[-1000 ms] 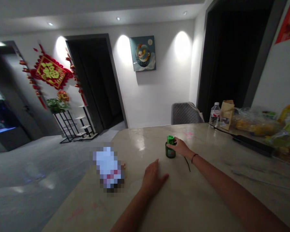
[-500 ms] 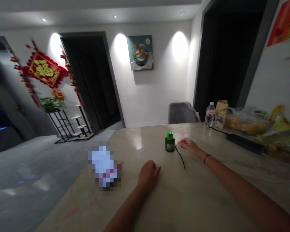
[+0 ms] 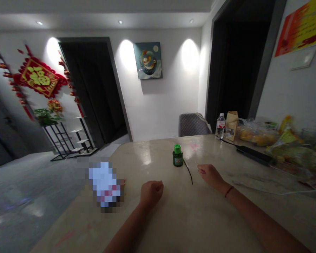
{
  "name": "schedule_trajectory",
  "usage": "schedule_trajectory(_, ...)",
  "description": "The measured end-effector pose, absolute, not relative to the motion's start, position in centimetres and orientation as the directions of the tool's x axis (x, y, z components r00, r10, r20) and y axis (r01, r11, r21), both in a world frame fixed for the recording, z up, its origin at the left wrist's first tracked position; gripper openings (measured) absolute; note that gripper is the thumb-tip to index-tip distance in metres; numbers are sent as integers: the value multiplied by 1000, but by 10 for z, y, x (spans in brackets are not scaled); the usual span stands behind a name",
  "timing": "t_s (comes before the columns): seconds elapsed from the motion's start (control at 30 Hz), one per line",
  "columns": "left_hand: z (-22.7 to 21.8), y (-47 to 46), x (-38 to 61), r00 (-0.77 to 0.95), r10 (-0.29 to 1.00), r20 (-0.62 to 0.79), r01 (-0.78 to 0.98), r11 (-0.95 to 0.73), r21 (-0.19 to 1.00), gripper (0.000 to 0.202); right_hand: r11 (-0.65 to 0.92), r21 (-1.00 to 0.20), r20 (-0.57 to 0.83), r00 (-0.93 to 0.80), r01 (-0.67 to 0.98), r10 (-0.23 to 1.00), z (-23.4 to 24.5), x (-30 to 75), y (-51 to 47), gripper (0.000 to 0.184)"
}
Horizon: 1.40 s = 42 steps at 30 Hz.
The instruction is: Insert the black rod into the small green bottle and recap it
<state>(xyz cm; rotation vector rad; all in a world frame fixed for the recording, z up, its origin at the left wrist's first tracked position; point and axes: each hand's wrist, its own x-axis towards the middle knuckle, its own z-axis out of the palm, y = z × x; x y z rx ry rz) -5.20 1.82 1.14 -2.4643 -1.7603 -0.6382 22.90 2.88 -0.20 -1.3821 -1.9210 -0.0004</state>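
A small green glass bottle (image 3: pixel 177 157) with a bright green cap stands upright on the pale marble tabletop (image 3: pixel 189 218). Nothing touches it. My right hand (image 3: pixel 210 175) rests on the table to the right of the bottle, a short gap away, its fingers curled and empty. A thin black cord (image 3: pixel 188 171) lies between the bottle and that hand. My left hand (image 3: pixel 152 193) sits on the table in a loose fist, holding nothing. To its left lies a pixelated, blurred object (image 3: pixel 104 184) that I cannot identify.
Along the table's far right stand a plastic water bottle (image 3: pixel 220 125), a paper bag (image 3: pixel 231 125), plastic food bags (image 3: pixel 255 136) and a long black bar (image 3: pixel 252 155). A grey chair (image 3: pixel 193 124) stands beyond the far edge. The table's left edge drops to the floor.
My right hand has let go of the bottle's cap and drawn back to the right and toward me. My left hand has curled into a fist. The view has swung slightly.
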Motion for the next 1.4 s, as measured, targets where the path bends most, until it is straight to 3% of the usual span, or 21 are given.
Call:
schedule_trajectory(0.13, 27, 27, -58, 98, 863, 495, 886, -303, 352, 45, 406, -349, 530, -180, 845, 829, 4, 228, 22, 21)
schedule_trajectory(0.33, 41, 33, -37, 99, 809, 580, 824, -393, 408, 47, 395, -284, 479, -227, 874, 848, 13, 229, 13, 22)
schedule_trajectory(0.47, 36, 30, -8, 128, 812, 570, 810, -417, 413, 45, 403, -267, 469, -247, 876, 848, 18, 225, 8, 34)
schedule_trajectory(0.7, 12, 26, 8, 240, 895, 377, 745, -419, 520, 43, 442, -362, 419, -281, 820, 864, 18, 220, 7, 45)
schedule_trajectory(0.9, 19, 34, 1, 75, 937, 340, 549, -323, 771, 40, 418, -484, 363, -258, 769, 895, 14, 213, 10, 46)
schedule_trajectory(1.13, 29, 34, -2, -40, 934, 356, 429, -306, 850, 40, 418, -569, 382, -222, 708, 897, 9, 207, 10, 44)
schedule_trajectory(1.2, 32, 35, -3, -35, 945, 326, 371, -290, 882, 43, 373, -714, 334, -180, 593, 925, 12, 205, 11, 48)
schedule_trajectory(1.3, 40, 36, -3, 165, 980, 111, 164, -138, 977, 50, 138, -979, 91, -278, 153, 956, 25, 205, 13, 55)
schedule_trajectory(1.4, 44, 35, -3, 449, 889, -91, -59, 131, 990, 60, -156, -939, 20, -499, -307, 866, 39, 210, 15, 60)
